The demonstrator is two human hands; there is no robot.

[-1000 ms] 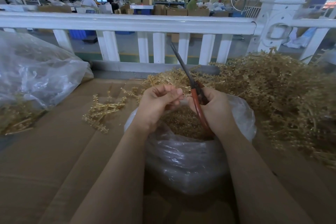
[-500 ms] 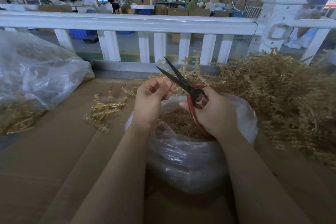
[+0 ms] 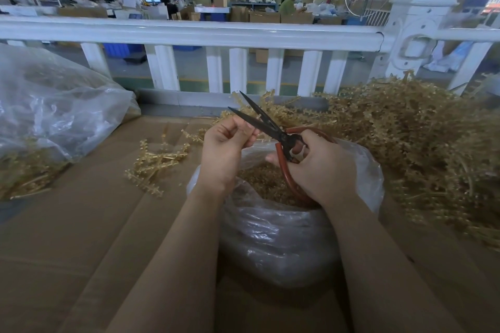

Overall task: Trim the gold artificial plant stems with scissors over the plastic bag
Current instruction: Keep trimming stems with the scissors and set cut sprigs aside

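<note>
Gold stem [image 3: 259, 129] sits pinched in your left hand [image 3: 226, 147] over the plastic bag [image 3: 362, 170]; scissors [image 3: 266, 126], gripped by your right hand [image 3: 316, 167], gape toward ten o'clock.

person, head view: two bare forearms and two bare hands.
left hand [image 3: 224, 154]: no glove, ring, watch or band showing; forearm below it uncovered down to the lower frame edge, no sleeve in sight.
right hand [image 3: 322, 170]: no glove; knuckles and back of hand visible, no jewellery showing; wrist behind it plain, forearm uncovered to the frame edge.
fingernails of the left hand: short, unpainted as far as can be told.
no markings or tattoos visible on either arm.
</note>
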